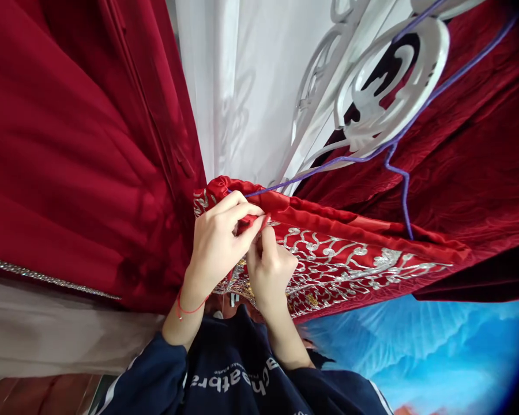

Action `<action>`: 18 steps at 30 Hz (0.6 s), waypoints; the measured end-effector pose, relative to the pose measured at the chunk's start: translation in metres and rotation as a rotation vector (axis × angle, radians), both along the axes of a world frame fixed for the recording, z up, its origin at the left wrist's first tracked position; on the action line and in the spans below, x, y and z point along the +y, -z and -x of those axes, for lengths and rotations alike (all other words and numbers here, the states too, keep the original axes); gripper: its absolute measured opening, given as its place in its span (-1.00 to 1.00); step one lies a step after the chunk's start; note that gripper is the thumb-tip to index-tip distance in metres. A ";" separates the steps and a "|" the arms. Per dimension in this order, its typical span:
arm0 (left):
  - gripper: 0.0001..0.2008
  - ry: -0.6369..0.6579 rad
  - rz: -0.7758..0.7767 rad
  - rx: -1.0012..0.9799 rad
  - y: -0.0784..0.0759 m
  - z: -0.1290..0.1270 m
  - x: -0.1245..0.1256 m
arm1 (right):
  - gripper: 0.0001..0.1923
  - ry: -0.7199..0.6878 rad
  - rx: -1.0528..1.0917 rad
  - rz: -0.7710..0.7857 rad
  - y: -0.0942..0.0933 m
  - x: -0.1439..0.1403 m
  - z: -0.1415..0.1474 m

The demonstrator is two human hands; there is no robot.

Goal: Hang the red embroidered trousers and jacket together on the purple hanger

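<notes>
OK, L hand [219, 237] & R hand [271, 268], pinching red cloth [341, 252], purple cord [350, 158] nr.

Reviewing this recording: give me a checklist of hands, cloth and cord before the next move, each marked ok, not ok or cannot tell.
1. Left hand pinching the red strip: ok, thumb and forefinger meet at it.
2. Right hand gripping that strip too: cannot tell; it is curled closed just below, contact partly hidden.
3. Unobstructed view of the pinch: not ok, the fingers cover part of it.
4. Lower end of the purple cord secured: cannot tell, it disappears at the top fold of the embroidered red cloth.
5. Red bracelet clear of the cord: ok, it sits back at the wrist.
</notes>
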State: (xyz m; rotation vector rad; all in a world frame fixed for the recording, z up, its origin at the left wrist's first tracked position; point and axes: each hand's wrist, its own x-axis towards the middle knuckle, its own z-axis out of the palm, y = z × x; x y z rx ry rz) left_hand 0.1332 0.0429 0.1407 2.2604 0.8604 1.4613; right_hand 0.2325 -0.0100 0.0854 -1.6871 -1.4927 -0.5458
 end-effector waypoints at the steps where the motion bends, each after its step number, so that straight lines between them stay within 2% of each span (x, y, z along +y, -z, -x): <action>1: -0.88 -0.010 0.003 -0.007 0.000 -0.001 0.000 | -0.67 -0.001 -0.027 0.034 0.007 -0.001 0.000; 3: -0.87 -0.033 -0.002 -0.030 0.002 -0.003 0.001 | -0.70 -0.014 -0.080 0.126 0.031 -0.004 0.003; 7: -0.89 -0.049 -0.035 -0.037 0.005 -0.009 0.005 | -0.82 -0.006 -0.171 0.377 0.094 -0.016 0.015; 9: -0.90 -0.052 -0.044 -0.022 0.005 -0.011 0.006 | -0.89 -0.001 -0.162 0.482 0.111 -0.024 0.018; 10: -0.90 -0.056 -0.043 -0.020 0.005 -0.013 0.006 | -0.92 -0.006 -0.146 0.522 0.112 -0.028 0.017; 12: -0.94 -0.070 -0.025 -0.040 0.005 -0.014 0.005 | -0.91 -0.044 -0.106 0.555 0.099 -0.034 0.009; 14: -0.92 -0.084 0.000 -0.093 0.006 -0.013 0.004 | -0.81 -0.094 -0.054 0.484 0.073 -0.038 -0.005; 16: -0.71 -0.104 0.000 -0.171 0.012 -0.012 0.006 | -0.72 -0.126 0.012 0.307 0.041 -0.043 -0.023; 18: -0.47 -0.177 -0.046 -0.256 0.021 -0.011 0.010 | -0.79 -0.103 0.017 0.052 0.011 -0.046 -0.041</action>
